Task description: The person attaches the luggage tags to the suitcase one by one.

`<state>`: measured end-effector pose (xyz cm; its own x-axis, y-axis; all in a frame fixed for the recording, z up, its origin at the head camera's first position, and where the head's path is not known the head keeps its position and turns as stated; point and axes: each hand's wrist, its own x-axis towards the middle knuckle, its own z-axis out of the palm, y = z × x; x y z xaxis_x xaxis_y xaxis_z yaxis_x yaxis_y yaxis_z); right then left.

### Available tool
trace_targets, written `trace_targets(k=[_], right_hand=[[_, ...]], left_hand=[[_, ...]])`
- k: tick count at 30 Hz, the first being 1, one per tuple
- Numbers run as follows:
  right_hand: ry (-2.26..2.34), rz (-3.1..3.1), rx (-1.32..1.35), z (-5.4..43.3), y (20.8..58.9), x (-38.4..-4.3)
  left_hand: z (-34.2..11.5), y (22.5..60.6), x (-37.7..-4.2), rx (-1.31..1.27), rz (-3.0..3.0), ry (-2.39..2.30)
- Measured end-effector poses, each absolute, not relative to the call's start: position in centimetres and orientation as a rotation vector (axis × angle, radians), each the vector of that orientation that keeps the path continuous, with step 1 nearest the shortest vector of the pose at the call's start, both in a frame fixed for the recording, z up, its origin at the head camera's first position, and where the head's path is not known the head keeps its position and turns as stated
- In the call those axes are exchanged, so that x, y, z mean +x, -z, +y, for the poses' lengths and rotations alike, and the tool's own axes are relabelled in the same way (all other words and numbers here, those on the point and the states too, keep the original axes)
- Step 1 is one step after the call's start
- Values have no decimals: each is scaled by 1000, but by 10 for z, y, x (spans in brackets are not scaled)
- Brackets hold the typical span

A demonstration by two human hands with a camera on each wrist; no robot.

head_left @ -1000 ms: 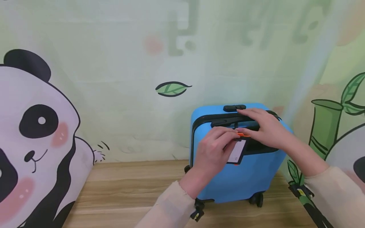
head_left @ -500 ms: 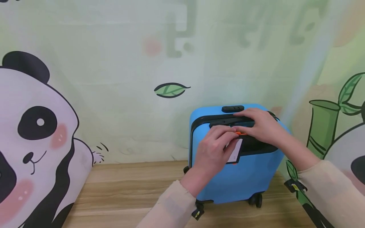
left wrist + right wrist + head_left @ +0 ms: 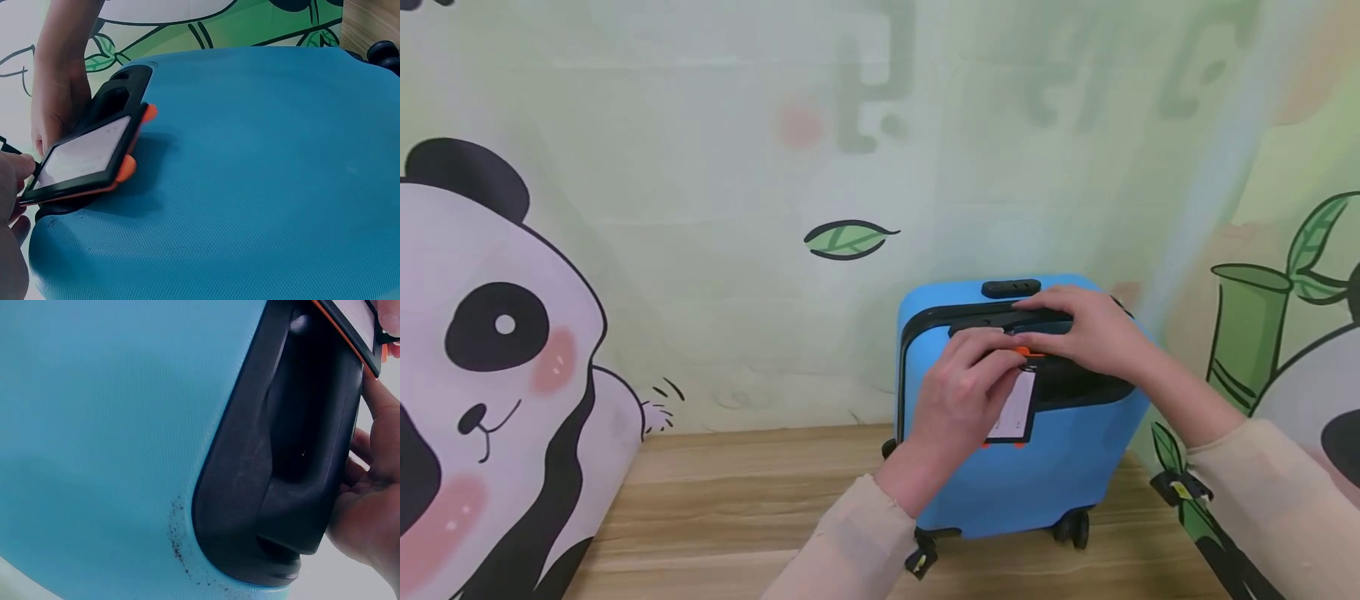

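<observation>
A blue suitcase (image 3: 1022, 483) stands upright, with a black recessed panel (image 3: 250, 487) near its top and a black handle (image 3: 977, 321). My left hand (image 3: 958, 387) pinches a luggage tag (image 3: 1013, 408) at its upper end. The tag has a black frame, a white card and orange parts; it hangs in front of the suitcase, tilted out from its face in the left wrist view. My right hand (image 3: 1093, 329) reaches over the handle area, fingers at the top edge and thumb beside the orange strap (image 3: 1026, 352). I cannot tell whether that thumb grips it.
The suitcase stands on a wood-grain surface (image 3: 745, 500) with black caster wheels (image 3: 1071, 527) below. Behind it hangs a pale green backdrop (image 3: 700, 167) printed with pandas and bamboo. A black pull handle grip (image 3: 1011, 289) sits on the suitcase top.
The tag's lower end has swung down and to the left, and more of its lower edge shows. Both hands stay almost in place, and the view shifts slightly.
</observation>
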<state>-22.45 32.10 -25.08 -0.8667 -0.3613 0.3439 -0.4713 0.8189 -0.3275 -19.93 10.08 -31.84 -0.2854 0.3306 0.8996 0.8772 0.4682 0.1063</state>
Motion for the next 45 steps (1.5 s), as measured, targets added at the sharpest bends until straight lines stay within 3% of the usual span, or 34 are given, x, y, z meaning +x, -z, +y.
trace_targets(k=[45], right_hand=[[-615, -2774, 770, 322, 239, -238]], left_hand=[[114, 316, -200, -902, -1973, 795]])
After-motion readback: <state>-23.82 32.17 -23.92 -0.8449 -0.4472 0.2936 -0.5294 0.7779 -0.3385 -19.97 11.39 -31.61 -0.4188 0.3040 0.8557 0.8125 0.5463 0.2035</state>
